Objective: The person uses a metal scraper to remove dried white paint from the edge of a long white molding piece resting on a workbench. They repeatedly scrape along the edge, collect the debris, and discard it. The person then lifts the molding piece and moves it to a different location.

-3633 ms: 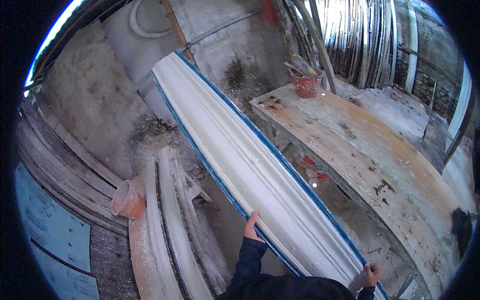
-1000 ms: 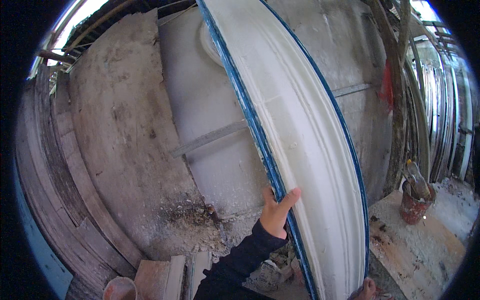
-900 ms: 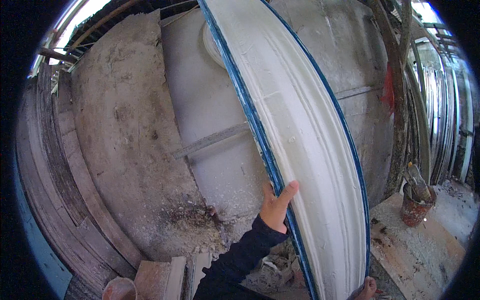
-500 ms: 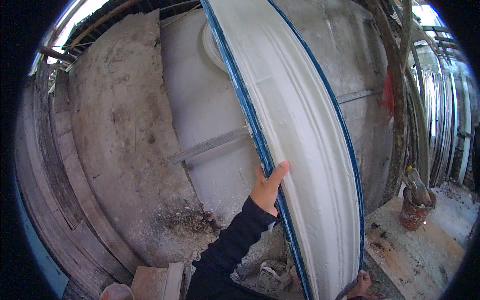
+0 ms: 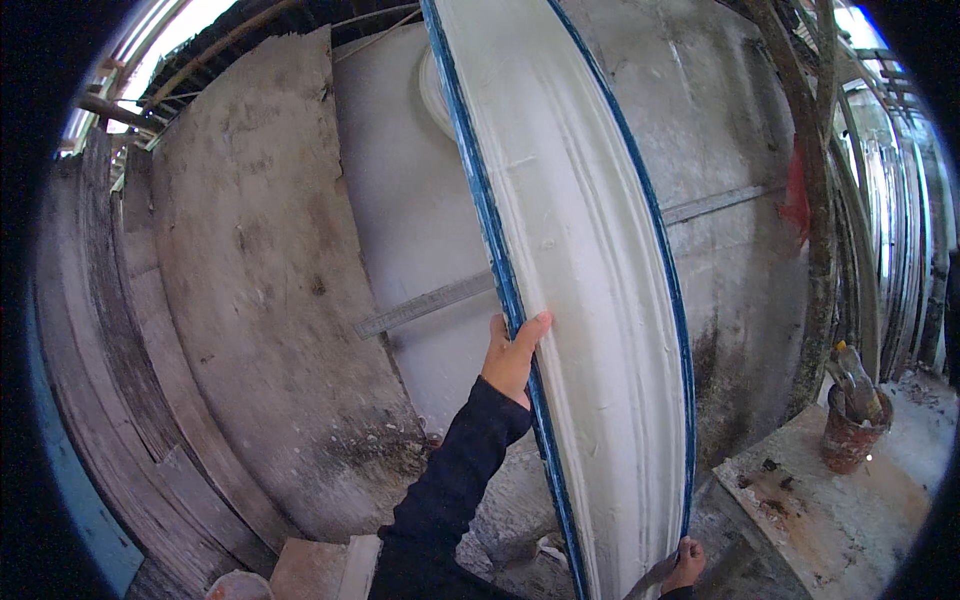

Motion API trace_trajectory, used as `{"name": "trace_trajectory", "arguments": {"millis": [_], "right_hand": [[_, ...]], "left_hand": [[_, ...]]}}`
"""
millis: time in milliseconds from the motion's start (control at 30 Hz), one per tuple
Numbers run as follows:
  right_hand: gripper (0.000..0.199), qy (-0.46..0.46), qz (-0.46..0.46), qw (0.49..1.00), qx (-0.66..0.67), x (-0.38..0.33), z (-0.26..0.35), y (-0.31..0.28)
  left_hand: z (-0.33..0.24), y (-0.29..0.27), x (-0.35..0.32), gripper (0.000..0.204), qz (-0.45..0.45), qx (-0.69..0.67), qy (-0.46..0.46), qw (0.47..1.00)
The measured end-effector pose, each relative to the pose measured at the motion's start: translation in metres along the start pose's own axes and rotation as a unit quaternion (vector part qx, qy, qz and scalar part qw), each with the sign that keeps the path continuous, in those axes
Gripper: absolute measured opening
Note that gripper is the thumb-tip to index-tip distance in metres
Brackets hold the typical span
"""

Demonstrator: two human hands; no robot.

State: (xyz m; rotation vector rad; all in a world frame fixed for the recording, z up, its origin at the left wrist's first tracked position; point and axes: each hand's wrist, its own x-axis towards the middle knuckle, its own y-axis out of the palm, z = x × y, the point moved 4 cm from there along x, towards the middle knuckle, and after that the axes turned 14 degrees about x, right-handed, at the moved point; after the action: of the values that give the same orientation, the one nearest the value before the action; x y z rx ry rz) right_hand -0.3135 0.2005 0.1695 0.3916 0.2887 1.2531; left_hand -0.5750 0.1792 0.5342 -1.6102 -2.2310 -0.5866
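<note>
A long white moulding panel (image 5: 580,250), ribbed along its length and edged in blue on both sides, stands tilted before me. Its upper end runs out of the picture at the top, its lower end at the bottom. My left hand (image 5: 512,360) is closed around the left blue edge, thumb on the white face and fingers mostly hidden behind. Low on the opposite side, my right hand (image 5: 686,566) grips the right blue edge near the bottom of the picture. Both dark sleeves come in from below.
Behind the panel is a stained wall of large sheets (image 5: 260,230) with a grey batten (image 5: 425,305) and a pale round piece (image 5: 433,90). At right, a dirty board (image 5: 830,510) bears a reddish-brown bucket (image 5: 853,440) of tools. Weathered planks (image 5: 150,370) line the left; wooden poles (image 5: 815,200) stand right.
The panel's middle and lower part has shifted left in the picture, so it looks more upright. Both hands have moved left with it and keep their hold.
</note>
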Motion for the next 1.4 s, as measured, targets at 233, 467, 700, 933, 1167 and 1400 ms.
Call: {"name": "trace_trajectory", "arguments": {"millis": [233, 467, 700, 933, 1167, 1400], "right_hand": [[0.027, -0.028, 0.054, 0.998, 0.011, 0.031, -0.059, -0.004], [0.021, -0.31, 0.061, 0.924, -0.215, 0.067, -0.105, -0.005], [0.027, 0.065, 0.066, 0.99, 0.102, 0.06, -0.106, 0.019], [0.03, 0.026, 0.068, 0.996, 0.051, 0.049, -0.078, 0.023], [0.02, 0.068, 0.113, 0.986, 0.101, 0.065, -0.107, 0.011], [0.023, 0.076, 0.202, 0.975, 0.05, 0.075, -0.108, 0.002]], "left_hand": [[0.024, -0.018, 0.015, 0.05, -0.019, 0.011, 0.032, 0.999], [0.041, -0.029, 0.032, 0.054, -0.06, 0.037, 0.0, 0.998], [0.062, -0.055, 0.051, 0.058, -0.06, 0.051, 0.011, 0.997], [0.065, -0.056, 0.052, 0.048, -0.076, 0.041, 0.004, 0.996], [0.061, -0.055, 0.049, 0.059, -0.063, 0.015, 0.013, 0.998], [0.057, -0.051, 0.045, 0.057, -0.1, 0.066, 0.02, 0.993]]}}
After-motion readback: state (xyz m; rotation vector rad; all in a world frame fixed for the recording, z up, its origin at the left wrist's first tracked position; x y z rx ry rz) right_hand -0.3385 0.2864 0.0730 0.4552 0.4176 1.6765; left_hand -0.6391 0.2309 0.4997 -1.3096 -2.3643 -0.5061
